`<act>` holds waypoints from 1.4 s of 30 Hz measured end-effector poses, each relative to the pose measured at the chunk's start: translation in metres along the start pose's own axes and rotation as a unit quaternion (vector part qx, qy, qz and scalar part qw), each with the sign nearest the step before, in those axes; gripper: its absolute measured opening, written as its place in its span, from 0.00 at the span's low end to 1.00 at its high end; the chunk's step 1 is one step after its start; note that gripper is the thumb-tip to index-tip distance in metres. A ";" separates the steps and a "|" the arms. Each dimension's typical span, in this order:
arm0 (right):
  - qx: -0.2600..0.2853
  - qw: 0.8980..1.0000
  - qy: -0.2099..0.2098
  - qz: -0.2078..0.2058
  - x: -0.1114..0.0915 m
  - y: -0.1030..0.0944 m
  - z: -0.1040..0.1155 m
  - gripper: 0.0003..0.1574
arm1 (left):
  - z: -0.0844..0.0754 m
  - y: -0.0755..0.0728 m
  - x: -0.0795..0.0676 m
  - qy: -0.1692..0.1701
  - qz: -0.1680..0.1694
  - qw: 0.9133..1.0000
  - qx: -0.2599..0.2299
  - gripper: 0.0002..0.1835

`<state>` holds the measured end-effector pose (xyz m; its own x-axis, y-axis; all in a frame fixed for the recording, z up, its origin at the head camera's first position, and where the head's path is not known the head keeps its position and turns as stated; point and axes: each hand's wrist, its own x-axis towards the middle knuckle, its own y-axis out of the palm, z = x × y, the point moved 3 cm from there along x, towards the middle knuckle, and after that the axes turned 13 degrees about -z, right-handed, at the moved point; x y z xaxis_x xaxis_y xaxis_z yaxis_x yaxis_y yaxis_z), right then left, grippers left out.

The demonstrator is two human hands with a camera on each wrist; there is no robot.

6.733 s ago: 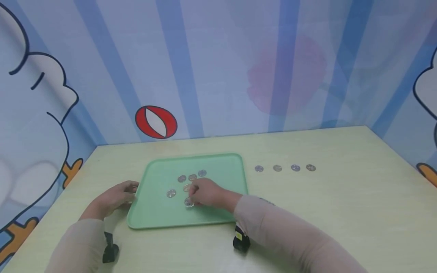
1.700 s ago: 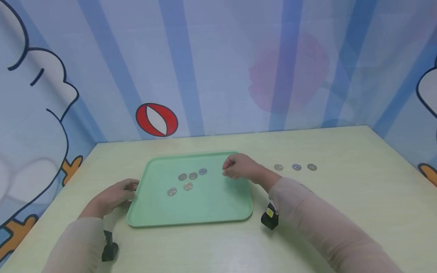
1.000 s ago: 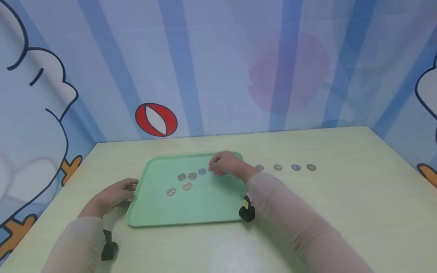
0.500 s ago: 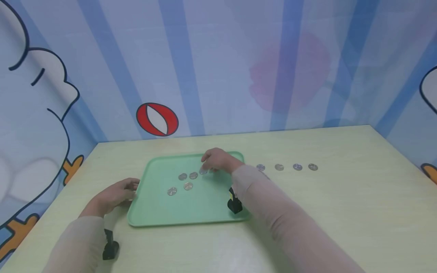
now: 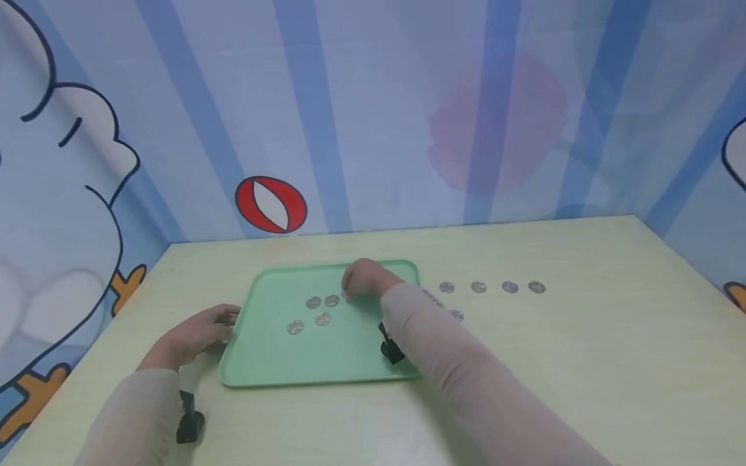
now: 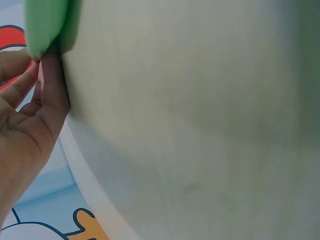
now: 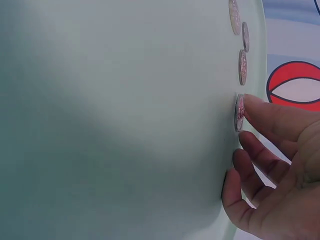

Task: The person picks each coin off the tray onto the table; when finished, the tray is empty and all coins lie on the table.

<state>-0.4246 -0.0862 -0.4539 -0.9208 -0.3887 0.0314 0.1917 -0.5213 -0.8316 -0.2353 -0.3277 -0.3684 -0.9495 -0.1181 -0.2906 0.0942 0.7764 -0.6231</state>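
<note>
Right hand (image 5: 364, 276) has moved left, pinching one of five coins (image 7: 239, 114) on the tray (image 5: 317, 364) left hand (image 5: 197, 332) grips; five table coins (image 5: 478, 287) lie right.

Coin (image 7: 240, 113) at right hand (image 5: 362, 277): partly hidden, head view
Second coin (image 5: 457, 315), by right sleeve (image 5: 466, 375): partly covered
Tray (image 6: 45, 25): cut off, left wrist view

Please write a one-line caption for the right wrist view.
Right grip at one coin on the green tray, with three more coins beyond.

Ten visible coins (image 5: 295, 327), one tray (image 5: 280, 366)
</note>
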 end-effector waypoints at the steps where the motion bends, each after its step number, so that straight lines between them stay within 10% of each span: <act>1: -0.005 1.000 0.001 -0.001 -0.005 -0.004 0.005 0.04 | 0.000 0.000 0.000 -0.001 0.001 1.000 0.001 0.30; 18: -0.114 0.993 -0.030 -0.001 0.018 0.009 -0.003 0.20 | -0.001 -0.001 0.002 -0.003 -0.001 1.000 0.000 0.30; 26: 0.049 0.999 -0.009 -0.013 -0.011 -0.016 0.002 0.20 | 0.002 -0.001 0.003 -0.004 0.001 1.000 -0.002 0.30; 34: 0.157 0.985 0.065 -0.018 -0.084 -0.079 0.048 0.04 | 0.001 0.000 0.001 -0.006 -0.005 1.000 0.008 0.30; 42: 0.223 0.970 0.098 -0.001 -0.101 -0.093 0.055 0.05 | 0.002 0.000 0.003 -0.007 -0.004 1.000 0.005 0.30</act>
<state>-0.3302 -0.0403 -0.3492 -0.9598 -0.2582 -0.1101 0.2777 -0.8155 -0.5078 -0.2371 -0.3293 -0.3708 -0.9459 -0.1334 -0.2957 0.0894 0.7690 -0.6329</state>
